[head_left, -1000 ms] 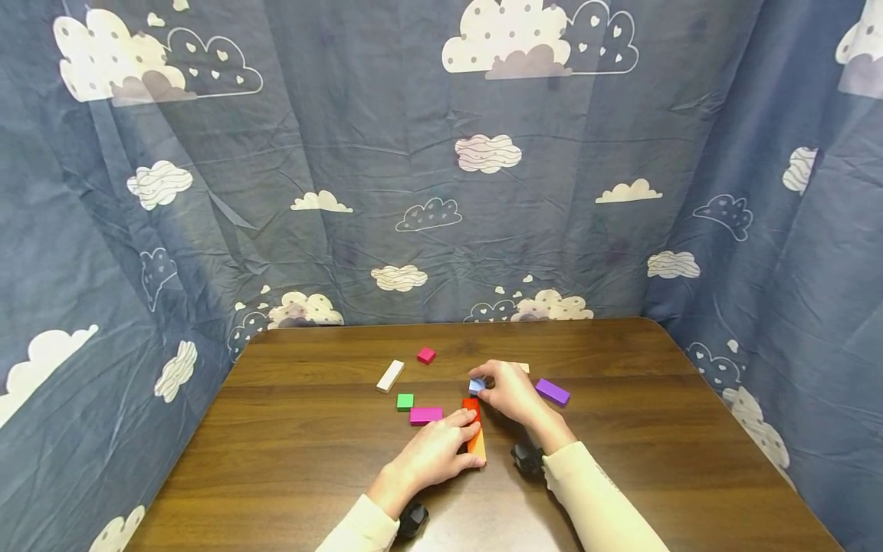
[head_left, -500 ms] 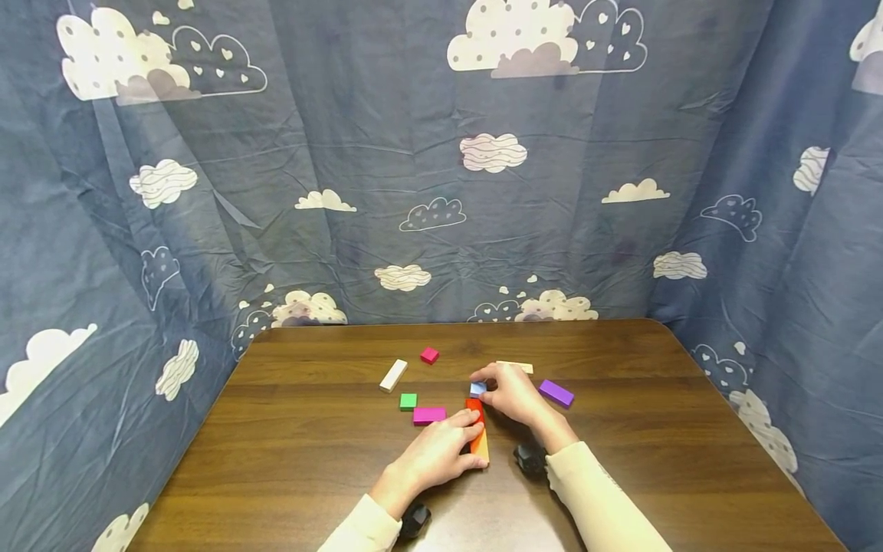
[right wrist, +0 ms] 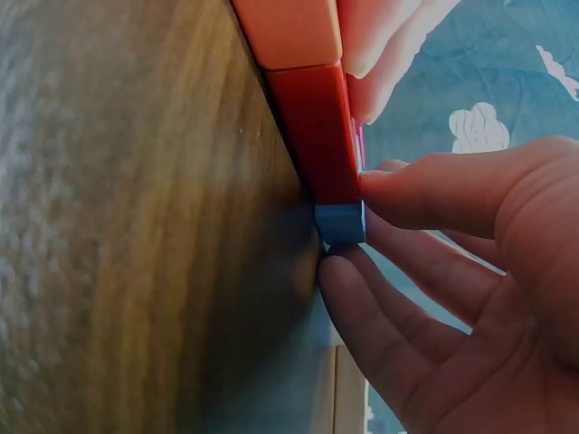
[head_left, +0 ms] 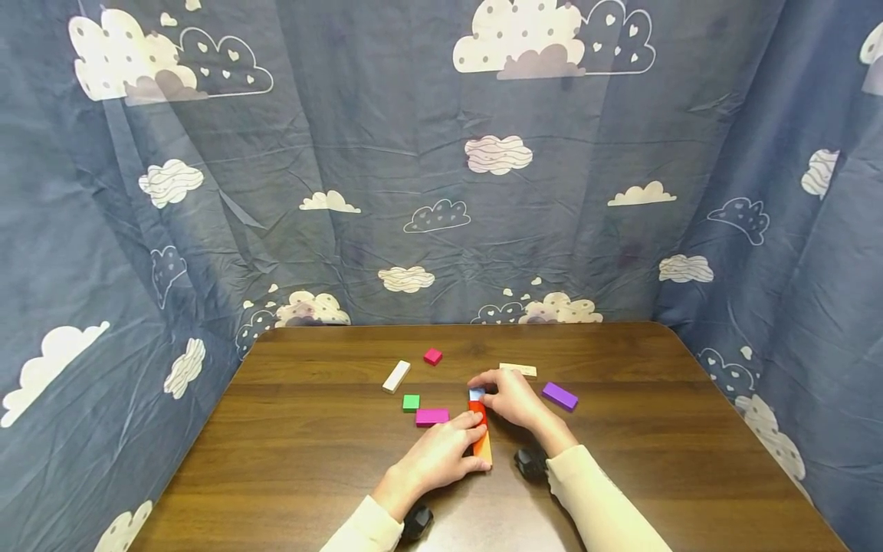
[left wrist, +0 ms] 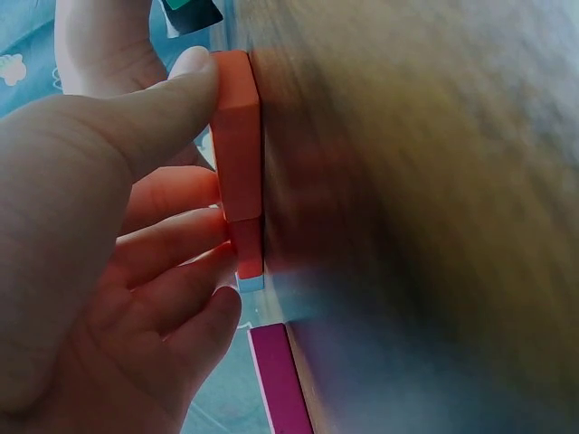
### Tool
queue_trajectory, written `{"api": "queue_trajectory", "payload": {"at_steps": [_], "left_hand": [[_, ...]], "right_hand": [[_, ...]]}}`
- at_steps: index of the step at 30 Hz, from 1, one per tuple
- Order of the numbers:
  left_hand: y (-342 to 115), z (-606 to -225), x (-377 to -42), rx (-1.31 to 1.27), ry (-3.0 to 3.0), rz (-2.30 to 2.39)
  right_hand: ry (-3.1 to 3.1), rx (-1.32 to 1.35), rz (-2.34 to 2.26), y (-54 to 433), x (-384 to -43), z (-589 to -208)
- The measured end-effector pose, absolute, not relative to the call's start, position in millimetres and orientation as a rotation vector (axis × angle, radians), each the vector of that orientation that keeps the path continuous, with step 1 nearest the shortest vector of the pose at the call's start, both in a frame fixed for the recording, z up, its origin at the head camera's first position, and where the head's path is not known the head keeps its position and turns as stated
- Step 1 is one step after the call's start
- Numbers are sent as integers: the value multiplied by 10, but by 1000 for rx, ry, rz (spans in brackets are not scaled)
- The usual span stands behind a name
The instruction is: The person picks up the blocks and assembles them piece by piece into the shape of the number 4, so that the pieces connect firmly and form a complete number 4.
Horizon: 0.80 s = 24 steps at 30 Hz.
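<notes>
An orange block [head_left: 484,451], a red block [head_left: 473,406] and a small light blue block [right wrist: 342,224] form a straight row on the brown wooden table, end to end. My left hand [head_left: 441,454] lies over the row from the left, its thumb at the orange block's near end and its fingertips resting on the blocks' top. At the far end, my right hand [head_left: 516,400] pinches the blue block between thumb and fingers. In the right wrist view, the blue block sits right against the red one, with the thumb tip beside their joint.
Left of the row lie a magenta block [head_left: 432,417], a green block [head_left: 411,402], a white block [head_left: 396,376] and a crimson block [head_left: 433,356]. A beige block [head_left: 523,369] and a purple block [head_left: 560,396] lie to the right. A cloud-patterned curtain [head_left: 386,153] hangs behind the table.
My right hand has brought the blue block toward me, closing the small gap to the red block. The left hand keeps its place on the row. The head view has shifted slightly.
</notes>
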<state>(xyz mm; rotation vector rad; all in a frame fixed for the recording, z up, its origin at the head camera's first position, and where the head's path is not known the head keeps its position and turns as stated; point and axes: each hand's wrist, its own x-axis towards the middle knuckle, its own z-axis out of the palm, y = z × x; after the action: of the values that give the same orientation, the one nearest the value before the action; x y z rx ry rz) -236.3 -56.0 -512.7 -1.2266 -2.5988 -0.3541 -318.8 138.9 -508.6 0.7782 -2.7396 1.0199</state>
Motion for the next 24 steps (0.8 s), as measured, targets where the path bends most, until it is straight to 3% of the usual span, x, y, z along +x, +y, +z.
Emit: {"api": "queue_trajectory", "payload": {"at_steps": [24], "left_hand": [[-545,-5135,-2368,-1223,-2622,-362]], "right_hand": [[-2700,797,1053,1393,-3186,-5108]]}}
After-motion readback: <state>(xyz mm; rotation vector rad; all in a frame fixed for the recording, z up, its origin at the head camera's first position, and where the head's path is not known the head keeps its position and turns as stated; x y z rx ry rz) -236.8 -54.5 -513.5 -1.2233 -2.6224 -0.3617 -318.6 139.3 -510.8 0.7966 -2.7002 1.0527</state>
